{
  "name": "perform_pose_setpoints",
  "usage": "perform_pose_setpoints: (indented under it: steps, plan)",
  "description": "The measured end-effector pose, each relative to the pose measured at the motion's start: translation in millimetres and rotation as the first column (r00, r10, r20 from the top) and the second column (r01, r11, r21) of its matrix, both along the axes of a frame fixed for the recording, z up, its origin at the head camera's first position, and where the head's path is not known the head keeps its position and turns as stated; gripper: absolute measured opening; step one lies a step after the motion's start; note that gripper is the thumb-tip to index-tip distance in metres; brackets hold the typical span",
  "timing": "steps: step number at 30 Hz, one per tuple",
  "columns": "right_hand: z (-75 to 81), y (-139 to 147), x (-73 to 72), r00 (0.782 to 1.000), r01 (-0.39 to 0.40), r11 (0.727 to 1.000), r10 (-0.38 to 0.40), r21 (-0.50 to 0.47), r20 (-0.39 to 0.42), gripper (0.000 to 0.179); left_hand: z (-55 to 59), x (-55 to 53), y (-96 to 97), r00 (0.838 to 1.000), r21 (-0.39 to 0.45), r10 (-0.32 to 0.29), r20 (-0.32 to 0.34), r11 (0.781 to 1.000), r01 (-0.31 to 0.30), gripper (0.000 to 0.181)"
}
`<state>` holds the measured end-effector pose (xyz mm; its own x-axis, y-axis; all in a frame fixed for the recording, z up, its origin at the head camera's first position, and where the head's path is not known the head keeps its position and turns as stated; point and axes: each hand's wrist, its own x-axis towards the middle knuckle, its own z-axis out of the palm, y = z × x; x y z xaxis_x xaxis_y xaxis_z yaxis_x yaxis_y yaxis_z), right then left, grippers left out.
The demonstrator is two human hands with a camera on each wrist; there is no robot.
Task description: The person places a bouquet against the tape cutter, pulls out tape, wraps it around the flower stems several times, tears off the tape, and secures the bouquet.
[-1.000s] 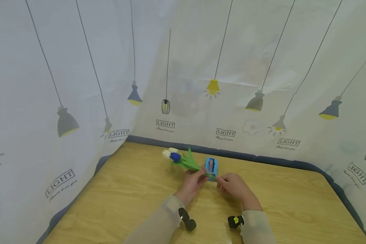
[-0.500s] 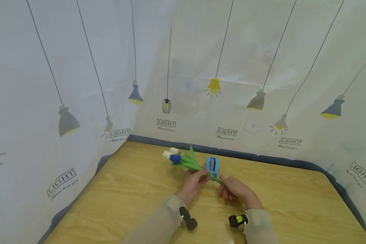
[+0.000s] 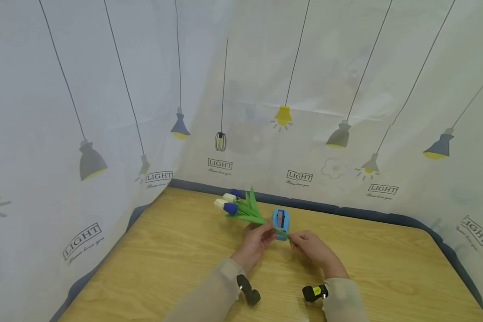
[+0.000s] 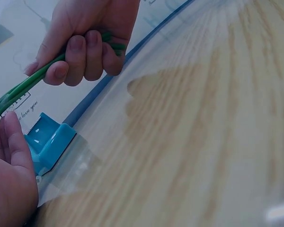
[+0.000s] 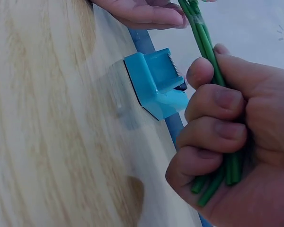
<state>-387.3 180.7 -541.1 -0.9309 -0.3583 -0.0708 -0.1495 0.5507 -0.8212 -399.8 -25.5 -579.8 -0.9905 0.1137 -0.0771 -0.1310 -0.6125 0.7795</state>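
Note:
A bunch of artificial tulips (image 3: 230,208), with white and blue blooms and green leaves, lies across both hands in the head view, blooms to the left. My left hand (image 3: 252,245) holds it just below the leaves, thumb over the stems. My right hand (image 3: 315,251) grips the lower stems; in the right wrist view its fingers curl round the green stems (image 5: 209,49), whose cut ends poke out below the little finger. Clear tape (image 5: 199,18) shows around the stems near the left hand. A blue tape dispenser (image 3: 281,220) with a toothed cutter stands just behind the hands.
The wooden table (image 3: 386,268) carries the dispenser near its back half. A pale curtain (image 3: 249,98) printed with lamps hangs along the back and left edges. Each wrist wears a black camera, such as the left camera (image 3: 247,290).
The bunch has turned in the hands, and a second blue bloom now shows behind the white ones. My right hand slid outward along the stems, then came back in a little.

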Motion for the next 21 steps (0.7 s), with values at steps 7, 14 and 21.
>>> perform_pose_setpoints:
  steps: [7,14,21]
  plan:
    - [-4.8,-7,-5.0,0.993,0.029,0.998,-0.022,0.062,-0.115,0.036,-0.3,-0.6,-6.9,1.000,0.025,0.026,0.016,0.999,-0.026,0.009]
    - [1.6,-10,-4.2,0.987,0.015,0.984,0.013,0.175,-0.160,0.031,1.1,2.2,-10.5,0.999,0.003,0.039,0.002,0.999,-0.039,0.014]
    - [8.4,0,3.6,0.999,-0.009,1.000,0.009,-0.020,0.037,0.047,-1.2,-0.2,1.2,1.000,0.036,0.025,0.003,0.999,-0.025,0.011]
